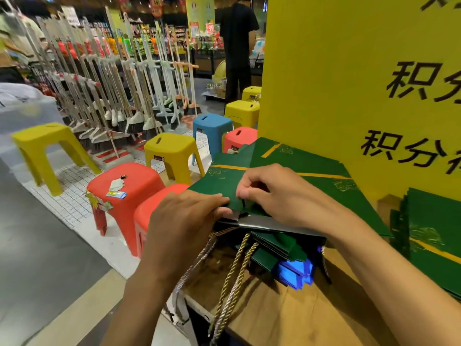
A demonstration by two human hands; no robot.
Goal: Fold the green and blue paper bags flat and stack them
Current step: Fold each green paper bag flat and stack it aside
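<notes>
The green bag [219, 181] is matt paper; below it, twisted cord handles [245, 248], glossy blue bags [296, 270] and the grained wood counter [287, 315]; left of it, smooth plastic stools [124, 186]

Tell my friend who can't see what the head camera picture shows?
The left hand and right hand pinch the near edge of a flat green paper bag above a pile of green bags and blue bags on a wooden counter. Gold rope handles hang down in front. Behind stand plastic stools, brooms and a big yellow sign.

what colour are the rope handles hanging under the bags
The rope handles are gold twisted cord, best seen in the head view.
</notes>
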